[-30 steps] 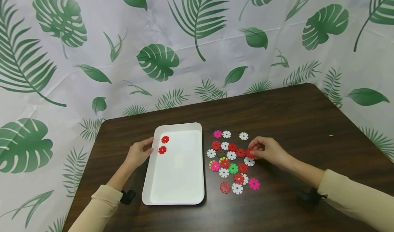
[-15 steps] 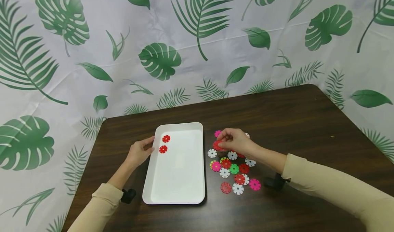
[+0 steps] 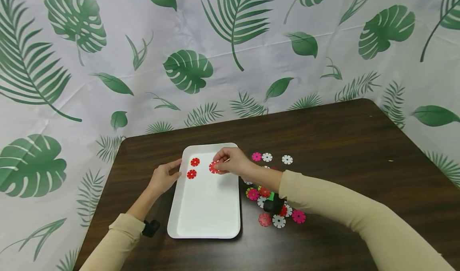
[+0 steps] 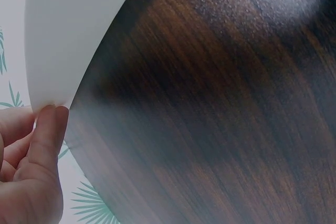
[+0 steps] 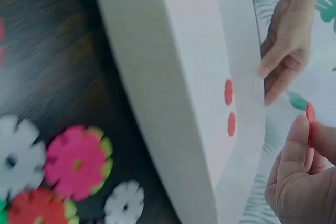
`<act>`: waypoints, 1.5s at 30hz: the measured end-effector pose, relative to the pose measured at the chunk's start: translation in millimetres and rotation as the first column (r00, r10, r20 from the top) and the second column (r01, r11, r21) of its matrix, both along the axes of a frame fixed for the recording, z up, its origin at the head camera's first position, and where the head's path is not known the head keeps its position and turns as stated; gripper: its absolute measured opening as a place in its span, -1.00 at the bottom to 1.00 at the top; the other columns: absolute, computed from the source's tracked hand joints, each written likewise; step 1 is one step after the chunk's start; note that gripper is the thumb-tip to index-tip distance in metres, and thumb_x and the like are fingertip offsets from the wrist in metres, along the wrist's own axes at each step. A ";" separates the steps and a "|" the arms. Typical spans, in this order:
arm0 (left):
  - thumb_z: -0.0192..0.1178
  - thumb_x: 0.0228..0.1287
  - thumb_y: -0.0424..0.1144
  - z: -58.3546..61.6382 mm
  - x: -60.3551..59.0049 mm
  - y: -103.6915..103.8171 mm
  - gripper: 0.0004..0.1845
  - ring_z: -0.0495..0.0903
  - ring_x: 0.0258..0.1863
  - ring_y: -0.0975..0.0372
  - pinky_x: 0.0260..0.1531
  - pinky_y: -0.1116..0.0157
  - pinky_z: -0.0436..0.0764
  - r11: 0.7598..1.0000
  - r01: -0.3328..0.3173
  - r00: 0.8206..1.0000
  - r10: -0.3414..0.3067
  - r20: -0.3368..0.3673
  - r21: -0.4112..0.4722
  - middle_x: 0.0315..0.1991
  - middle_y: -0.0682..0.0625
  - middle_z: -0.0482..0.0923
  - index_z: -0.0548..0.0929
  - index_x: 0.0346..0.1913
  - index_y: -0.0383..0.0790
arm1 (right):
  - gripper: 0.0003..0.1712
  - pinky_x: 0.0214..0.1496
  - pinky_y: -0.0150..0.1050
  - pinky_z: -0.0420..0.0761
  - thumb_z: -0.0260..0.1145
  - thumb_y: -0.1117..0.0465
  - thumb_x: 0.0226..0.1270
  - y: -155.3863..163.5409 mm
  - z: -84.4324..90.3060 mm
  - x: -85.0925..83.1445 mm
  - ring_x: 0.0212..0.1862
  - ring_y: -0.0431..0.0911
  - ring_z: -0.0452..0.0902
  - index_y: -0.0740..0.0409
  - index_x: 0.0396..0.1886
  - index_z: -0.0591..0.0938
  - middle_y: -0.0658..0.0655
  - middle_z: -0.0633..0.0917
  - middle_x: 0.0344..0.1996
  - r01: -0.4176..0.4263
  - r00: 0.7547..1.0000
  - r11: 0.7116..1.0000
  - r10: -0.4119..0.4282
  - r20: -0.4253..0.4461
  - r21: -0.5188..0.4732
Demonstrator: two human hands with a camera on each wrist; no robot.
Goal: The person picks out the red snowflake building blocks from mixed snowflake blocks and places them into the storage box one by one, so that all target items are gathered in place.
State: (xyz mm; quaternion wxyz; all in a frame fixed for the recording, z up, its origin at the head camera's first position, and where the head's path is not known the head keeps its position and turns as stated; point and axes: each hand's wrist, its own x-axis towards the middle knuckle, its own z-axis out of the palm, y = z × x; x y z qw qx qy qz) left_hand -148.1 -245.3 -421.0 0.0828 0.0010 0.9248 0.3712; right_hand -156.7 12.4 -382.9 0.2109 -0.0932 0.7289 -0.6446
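A red notched plastic disc (image 3: 213,167) is pinched between the thumb and fingers of my right hand (image 3: 232,162), above the upper right part of the white tray (image 3: 172,219). The same pinch shows at the right edge of the right wrist view, with the red disc (image 5: 310,114) seen edge-on. Two red discs, one nearer the back (image 3: 195,162) and one below it (image 3: 192,174), lie in the tray's upper left. My left hand (image 3: 163,178) holds the tray's left rim. In the left wrist view, the left fingertips (image 4: 48,111) meet the tray wall (image 4: 68,35).
Right of the tray, loose discs in white, pink, red, green and yellow lie on the dark wooden table (image 3: 341,143); my right forearm hides some. A pink disc (image 3: 298,216) and a white disc (image 3: 278,221) lie nearest the front. A leaf-print cloth (image 3: 244,43) hangs behind.
My right hand has moved left from the pile's right side, across the discs, to over the tray, carrying a red disc. My left hand has stayed on the tray's rim.
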 end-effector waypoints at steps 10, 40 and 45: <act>0.13 0.26 -0.47 0.1 0.2 0.3 -0.48 0.55 0.05 -0.13 -0.04 0.08 0.59 1.000 0.014 1.000 -0.014 -0.019 0.005 0.26 -0.33 0.36 0.37 0.30 -0.38 | -0.83 -0.33 -0.31 0.70 0.32 0.49 0.13 -39.5 -10.6 -4.7 -0.52 -0.22 0.51 0.42 -0.25 0.56 0.06 0.48 -0.56 0.056 0.996 0.998 -0.055 0.070 -0.019; 0.13 0.25 -0.48 1.9 -2.1 -0.3 -0.48 0.55 0.05 -0.11 -0.05 0.10 0.60 1.000 0.021 1.000 -0.021 -0.002 0.012 0.24 -0.34 0.37 0.37 0.29 -0.40 | -0.91 -0.45 -0.41 0.65 0.31 0.47 0.13 -84.2 -42.2 -5.2 -0.58 -0.23 0.46 0.39 -0.33 0.64 0.03 0.50 -0.62 0.136 0.984 0.982 -0.149 0.095 0.129; 0.13 0.25 -0.47 1.7 -1.5 -0.9 -0.48 0.55 0.06 -0.13 -0.05 0.09 0.59 1.000 0.022 1.000 -0.022 -0.007 0.013 0.24 -0.35 0.37 0.37 0.30 -0.39 | -0.92 -0.38 -0.37 0.67 0.31 0.44 0.15 -88.1 -47.1 -4.7 -0.57 -0.19 0.52 0.36 -0.33 0.64 0.05 0.53 -0.59 0.123 0.984 0.980 -0.141 0.106 0.159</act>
